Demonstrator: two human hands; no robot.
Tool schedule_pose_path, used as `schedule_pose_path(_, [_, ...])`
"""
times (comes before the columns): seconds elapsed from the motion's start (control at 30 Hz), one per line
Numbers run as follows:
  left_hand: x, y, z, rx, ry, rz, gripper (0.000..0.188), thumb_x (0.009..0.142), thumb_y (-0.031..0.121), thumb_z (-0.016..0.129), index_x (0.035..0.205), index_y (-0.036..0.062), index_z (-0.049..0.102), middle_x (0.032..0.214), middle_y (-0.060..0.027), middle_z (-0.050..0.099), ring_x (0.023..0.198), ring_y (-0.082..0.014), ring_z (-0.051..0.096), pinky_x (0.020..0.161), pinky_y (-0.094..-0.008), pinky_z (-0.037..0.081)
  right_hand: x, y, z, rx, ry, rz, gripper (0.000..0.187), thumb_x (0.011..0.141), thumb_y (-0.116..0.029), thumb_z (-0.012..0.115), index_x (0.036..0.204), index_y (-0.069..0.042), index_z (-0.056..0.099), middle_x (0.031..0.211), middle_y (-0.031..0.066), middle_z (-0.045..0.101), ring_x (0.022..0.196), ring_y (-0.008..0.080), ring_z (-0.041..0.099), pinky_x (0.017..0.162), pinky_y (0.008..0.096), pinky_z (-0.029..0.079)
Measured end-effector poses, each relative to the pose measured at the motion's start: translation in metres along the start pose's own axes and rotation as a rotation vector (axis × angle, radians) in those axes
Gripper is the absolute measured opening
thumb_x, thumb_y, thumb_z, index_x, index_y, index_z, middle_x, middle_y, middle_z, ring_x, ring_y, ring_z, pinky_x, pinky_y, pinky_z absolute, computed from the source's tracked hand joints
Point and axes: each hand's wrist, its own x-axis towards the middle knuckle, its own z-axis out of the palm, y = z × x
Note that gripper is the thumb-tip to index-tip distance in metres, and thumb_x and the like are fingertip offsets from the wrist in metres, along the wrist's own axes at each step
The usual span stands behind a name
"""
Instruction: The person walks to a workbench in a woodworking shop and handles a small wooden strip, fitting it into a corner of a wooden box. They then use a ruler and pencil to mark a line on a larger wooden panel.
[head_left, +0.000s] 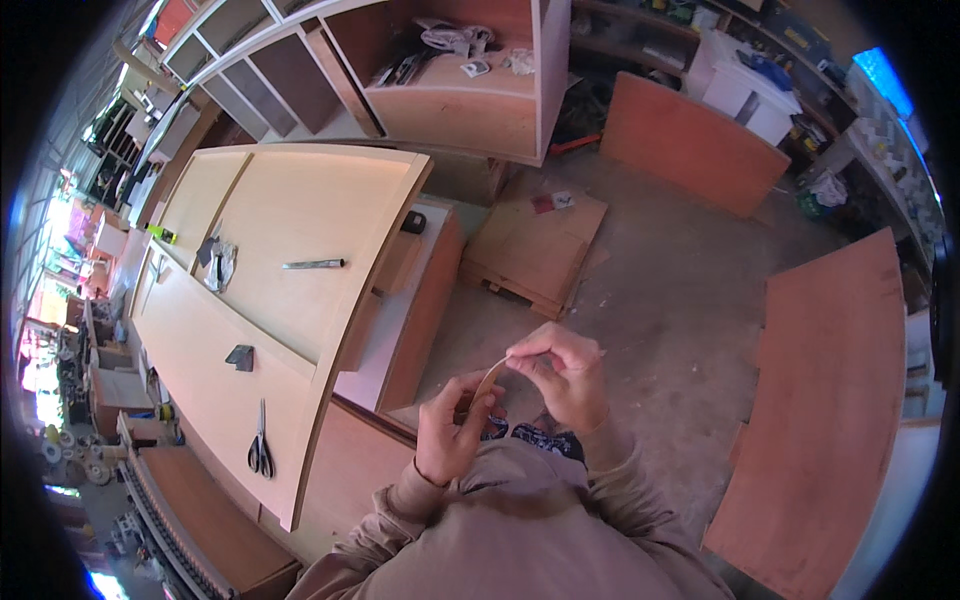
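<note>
A thin, curved tan strip (489, 381) is stretched between my two hands in front of my body. My left hand (452, 428) is closed on its lower part, thumb pressed against it. The upper end sits in a pinch of my right hand (562, 372), fingertips together. To the left of my hands lies a large pale wooden panel (290, 210) with raised frame strips. On it rest black-handled scissors (261, 455), a dark grey folded piece (240, 357) that looks like sandpaper, and a slim dark metallic rod (313, 264).
A crumpled plastic wrapper (220, 268) lies farther along the panel. Ahead stands a cabinet frame (450, 115); flat cardboard (535, 240) lies on the floor. Reddish-brown boards lean at the far right (690, 145) and the near right (820, 420).
</note>
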Motion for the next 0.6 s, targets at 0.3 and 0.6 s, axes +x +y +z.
schedule_pose_path(0.3, [0.125,-0.052,-0.035,-0.200,0.275,-0.114,0.023,0.109,-0.004,0.060,0.131,-0.0037,0.068,0.120,-0.0094,0.075,0.105,-0.0119,0.071,0.087,-0.0256,0.056,0.123,0.091,0.036,0.295,-0.107,0.236,0.027,0.101,-0.003,0.079,0.124,0.001,0.066,0.111,0.0112,0.076,0.098,0.0142,0.073,0.087,0.0292,0.060])
schedule_pose_path(0.6, [0.262,-0.052,-0.094,0.122,0.450,0.113,0.032,0.096,-0.001,0.079,0.128,0.0001,0.076,0.114,-0.0122,0.074,0.101,-0.0179,0.071,0.086,-0.0287,0.055,0.253,0.138,0.091,0.332,-0.110,0.449,0.050,0.099,-0.004,0.080,0.141,-0.002,0.053,0.116,0.0145,0.075,0.101,0.0141,0.072,0.085,0.0288,0.061])
